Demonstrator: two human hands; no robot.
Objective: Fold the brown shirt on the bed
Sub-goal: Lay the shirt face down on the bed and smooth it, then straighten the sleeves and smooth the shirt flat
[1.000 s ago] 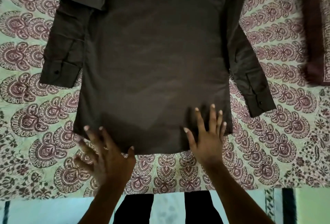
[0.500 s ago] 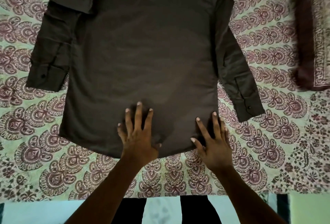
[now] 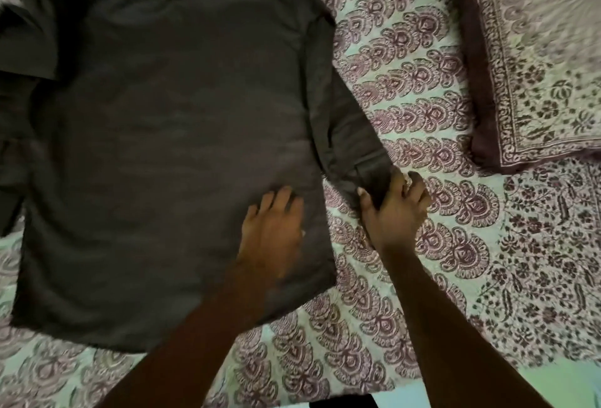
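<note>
The brown shirt (image 3: 169, 134) lies flat, back side up, on the patterned bed sheet (image 3: 406, 88), filling the left and middle of the view. Its right sleeve (image 3: 344, 121) runs down along the shirt's right side. My right hand (image 3: 395, 209) is closed around the cuff at that sleeve's end. My left hand (image 3: 274, 228) rests palm down with fingers spread on the shirt's lower right part, near the side seam. The left sleeve is bunched at the left edge and partly out of view.
A pillow (image 3: 536, 59) in matching print with a dark maroon border lies at the upper right. The bed's near edge (image 3: 553, 385) runs along the bottom right, with pale floor beyond it.
Both hands have left the shirt's hem. My right hand went right and closed on the right sleeve's cuff; my left hand slid right onto the lower right of the shirt. The view shifted right.
</note>
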